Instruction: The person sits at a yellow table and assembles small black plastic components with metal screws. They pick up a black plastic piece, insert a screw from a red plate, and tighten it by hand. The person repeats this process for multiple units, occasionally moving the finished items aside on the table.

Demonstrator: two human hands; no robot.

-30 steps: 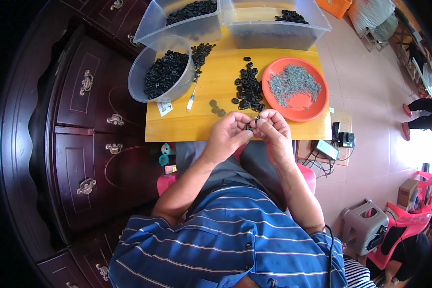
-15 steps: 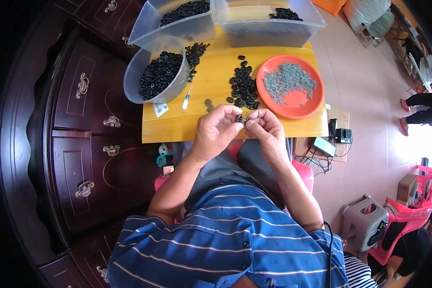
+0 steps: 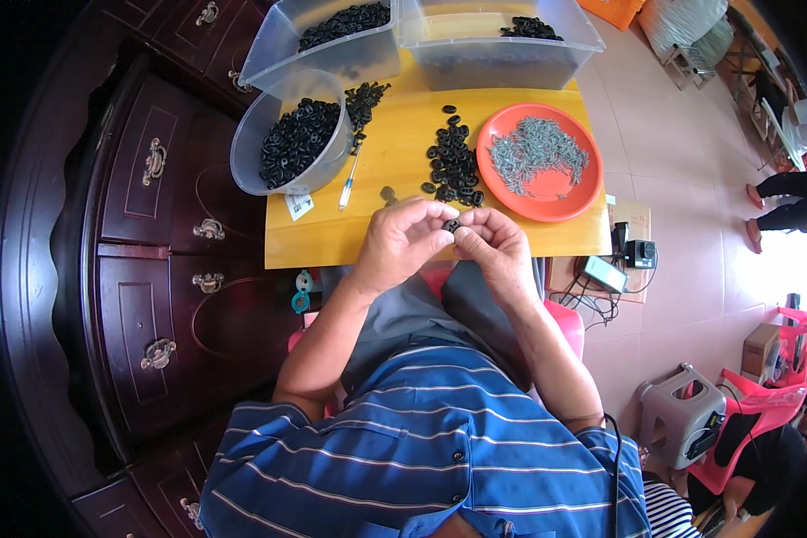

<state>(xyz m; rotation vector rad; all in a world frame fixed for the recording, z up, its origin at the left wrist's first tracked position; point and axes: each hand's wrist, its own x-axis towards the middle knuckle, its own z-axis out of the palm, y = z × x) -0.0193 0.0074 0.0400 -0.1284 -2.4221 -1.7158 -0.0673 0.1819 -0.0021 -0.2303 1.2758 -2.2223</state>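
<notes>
Above the front edge of the yellow table [image 3: 386,143], my left hand [image 3: 405,240] pinches a small black oval piece [image 3: 451,226] between thumb and forefinger. My right hand [image 3: 495,242] is closed against the same piece, its thumb and forefinger meeting my left fingertips. Anything smaller between the fingers is hidden. Just beyond my hands lies a loose pile of black oval pieces [image 3: 455,164]. To its right, an orange plate [image 3: 547,209] carries a heap of small grey metal pins [image 3: 536,148].
A clear round tub [image 3: 245,134] of black pieces stands at the left, beside small dark parts [image 3: 363,103] and a thin white-and-blue tool [image 3: 347,186]. Two clear bins [image 3: 511,73] line the back. Dark drawers [image 3: 143,269] flank the left; cables [image 3: 592,303] lie right.
My hands have come together. The black piece, held slightly apart from my right fingertips before, now sits between the fingers of both hands.
</notes>
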